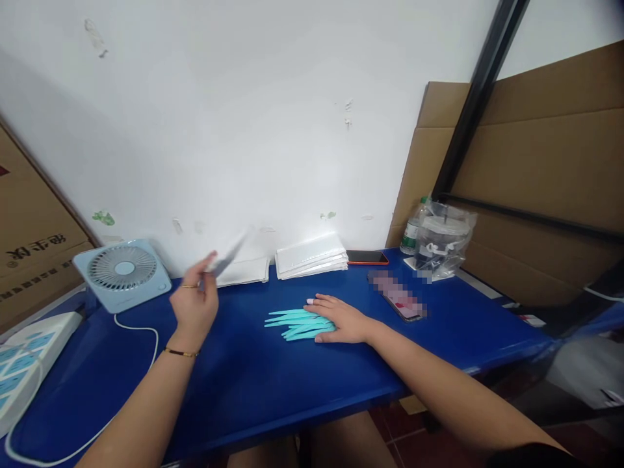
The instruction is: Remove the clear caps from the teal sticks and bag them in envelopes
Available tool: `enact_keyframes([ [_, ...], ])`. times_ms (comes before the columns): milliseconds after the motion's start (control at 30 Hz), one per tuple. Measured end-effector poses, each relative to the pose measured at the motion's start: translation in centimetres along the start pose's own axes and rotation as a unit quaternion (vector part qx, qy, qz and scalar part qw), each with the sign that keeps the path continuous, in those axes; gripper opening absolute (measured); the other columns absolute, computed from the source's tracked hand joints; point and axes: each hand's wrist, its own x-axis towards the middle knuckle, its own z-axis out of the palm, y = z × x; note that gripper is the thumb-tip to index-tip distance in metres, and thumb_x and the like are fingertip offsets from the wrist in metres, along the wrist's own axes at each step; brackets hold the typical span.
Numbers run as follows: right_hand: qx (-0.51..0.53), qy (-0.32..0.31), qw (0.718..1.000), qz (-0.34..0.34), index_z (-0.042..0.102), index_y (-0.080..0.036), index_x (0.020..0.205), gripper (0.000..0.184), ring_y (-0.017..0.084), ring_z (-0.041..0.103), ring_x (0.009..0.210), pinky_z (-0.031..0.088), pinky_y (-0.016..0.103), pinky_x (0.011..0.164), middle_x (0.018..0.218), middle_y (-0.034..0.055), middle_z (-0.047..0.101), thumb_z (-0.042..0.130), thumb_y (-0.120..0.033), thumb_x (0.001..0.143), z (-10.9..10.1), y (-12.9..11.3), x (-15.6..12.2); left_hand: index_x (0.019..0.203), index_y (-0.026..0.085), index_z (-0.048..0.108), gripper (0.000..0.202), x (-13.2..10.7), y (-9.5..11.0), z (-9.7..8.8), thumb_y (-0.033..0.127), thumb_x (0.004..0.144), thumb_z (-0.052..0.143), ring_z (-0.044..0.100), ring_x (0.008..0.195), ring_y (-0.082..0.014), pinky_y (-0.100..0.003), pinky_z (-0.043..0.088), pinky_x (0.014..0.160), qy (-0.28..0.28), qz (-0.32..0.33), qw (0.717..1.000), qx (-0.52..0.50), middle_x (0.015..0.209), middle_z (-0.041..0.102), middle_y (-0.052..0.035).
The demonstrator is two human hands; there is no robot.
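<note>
My left hand (194, 300) is raised above the blue table (273, 377), pinching a thin pale sheet (229, 255) that is blurred by motion. It wears a thin gold bracelet and a ring. My right hand (338, 317) lies flat on the table, its fingers resting on a small fan of several teal strips (292, 320). Behind my left hand lies a low pile of white sheets (244, 271), and a taller stack of white sheets (311, 256) sits beside it against the wall.
A small light-blue desk fan (123, 272) stands at the left with its white cable trailing forward. Two phones (366, 257) (400, 298) lie at the right. A bottle and a plastic-bagged cup (441, 240) stand by cardboard panels. A white-and-blue box (24, 364) sits far left.
</note>
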Motion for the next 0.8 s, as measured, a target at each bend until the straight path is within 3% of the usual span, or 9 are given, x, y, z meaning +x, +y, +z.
enact_keyframes([
  [33,0.010,0.007,1.000,0.000,0.029,-0.031,0.141,0.079,0.028,0.014,0.138,0.014,0.045,0.111,0.149,0.0030,0.026,0.055,-0.063,0.074,0.0,0.1,0.0,0.108,0.020,0.057,0.028,-0.8,-0.4,-0.1,0.030,0.088,0.041,0.060,0.101,-0.0214,-0.037,0.042,0.094,-0.096,0.058,0.993,0.030,0.101,0.066,-0.0063],
  [100,0.039,0.048,0.998,0.010,0.031,-0.029,0.140,0.069,0.026,0.018,0.137,0.019,0.042,0.110,0.148,0.0039,0.027,0.049,-0.059,0.080,-0.3,0.5,-0.1,0.109,0.022,0.059,0.032,-2.5,-1.1,0.2,0.025,0.087,0.035,0.060,0.104,-0.0206,-0.039,0.032,0.105,-0.274,0.156,0.947,0.069,0.111,0.065,-0.0051],
  [200,0.064,0.147,0.986,0.037,0.052,-0.024,0.126,0.044,0.022,0.040,0.124,0.032,0.037,0.102,0.132,0.0071,0.049,0.037,-0.047,0.091,-1.4,1.7,0.1,0.110,0.023,0.061,0.038,-4.3,-2.1,0.8,0.020,0.081,0.035,0.063,0.095,-0.0210,-0.042,0.030,0.105,-0.429,0.171,0.877,0.132,0.109,0.067,-0.0048],
  [267,0.041,0.161,0.984,0.058,0.066,-0.020,0.103,0.034,0.020,0.055,0.102,0.042,0.033,0.090,0.108,0.0077,0.062,0.042,-0.040,0.089,-2.4,2.5,0.6,0.111,0.023,0.060,0.042,-4.4,-2.1,1.2,0.020,0.077,0.037,0.063,0.092,-0.0235,-0.040,0.042,0.092,-0.459,0.117,0.863,0.173,0.103,0.068,-0.0059],
  [333,0.008,0.122,0.990,0.075,0.069,-0.018,0.088,0.024,0.018,0.059,0.083,0.045,0.030,0.077,0.091,0.0063,0.064,0.053,-0.034,0.082,-3.2,3.3,1.5,0.111,0.023,0.060,0.042,-3.9,-1.2,1.8,0.022,0.075,0.038,0.062,0.092,-0.0248,-0.036,0.046,0.080,-0.461,0.068,0.868,0.169,0.098,0.069,-0.0065],
  [433,0.004,0.046,0.996,0.080,0.070,-0.018,0.081,0.017,0.016,0.058,0.074,0.043,0.025,0.065,0.083,0.0035,0.065,0.065,-0.030,0.070,-3.8,3.9,3.3,0.105,0.022,0.062,0.036,-2.9,1.2,3.6,0.030,0.078,0.040,0.062,0.087,-0.0210,-0.030,0.045,0.075,-0.478,0.036,0.876,0.058,0.094,0.068,-0.0054],
  [600,0.048,-0.031,0.995,0.083,0.071,-0.017,0.077,0.018,0.012,0.055,0.060,0.038,0.021,0.053,0.067,-0.0003,0.065,0.067,-0.028,0.063,-3.7,4.7,4.9,0.075,0.020,0.065,0.025,-3.1,4.2,6.1,0.042,0.072,0.052,0.057,0.064,-0.0167,-0.024,0.040,0.056,-0.599,0.037,0.798,-0.047,0.069,0.063,-0.0020],
  [700,0.072,-0.023,0.993,0.088,0.071,-0.016,0.075,0.018,0.011,0.053,0.058,0.037,0.021,0.052,0.064,-0.0006,0.064,0.067,-0.029,0.064,-3.6,5.2,4.3,0.075,0.020,0.063,0.029,-3.7,3.8,6.0,0.047,0.069,0.056,0.054,0.060,-0.0150,-0.023,0.038,0.052,-0.643,-0.007,0.760,-0.096,0.065,0.060,0.0000],
  [800,0.084,-0.004,0.992,0.099,0.071,-0.017,0.075,0.020,0.012,0.053,0.060,0.038,0.021,0.054,0.067,0.0001,0.064,0.068,-0.032,0.064,-3.6,5.6,3.4,0.080,0.020,0.062,0.035,-3.8,2.1,5.3,0.052,0.073,0.051,0.053,0.059,-0.0142,-0.023,0.038,0.053,-0.630,-0.034,0.769,-0.105,0.065,0.059,0.0007],
])
